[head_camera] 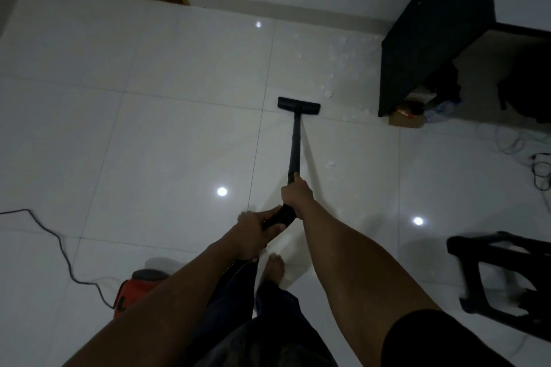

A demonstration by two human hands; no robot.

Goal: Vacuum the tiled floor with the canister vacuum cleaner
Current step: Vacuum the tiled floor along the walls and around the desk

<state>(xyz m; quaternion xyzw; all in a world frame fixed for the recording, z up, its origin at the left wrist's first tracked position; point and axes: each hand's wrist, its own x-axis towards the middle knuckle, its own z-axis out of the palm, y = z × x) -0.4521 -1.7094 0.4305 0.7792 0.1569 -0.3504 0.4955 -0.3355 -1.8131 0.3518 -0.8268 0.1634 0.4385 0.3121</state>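
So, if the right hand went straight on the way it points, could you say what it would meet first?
Probably the black floor head: the right hand grips the wand and points along it, with only bare wand between them, though depth is unclear.

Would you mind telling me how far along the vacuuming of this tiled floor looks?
Looks done: the glossy white tiles left of the long black wand show no scraps. In hand: left hand and right hand grip the wand, its flat black floor head down. Left: white scraps beyond the head, near the black cabinet, and a stray scrap beside the wand.
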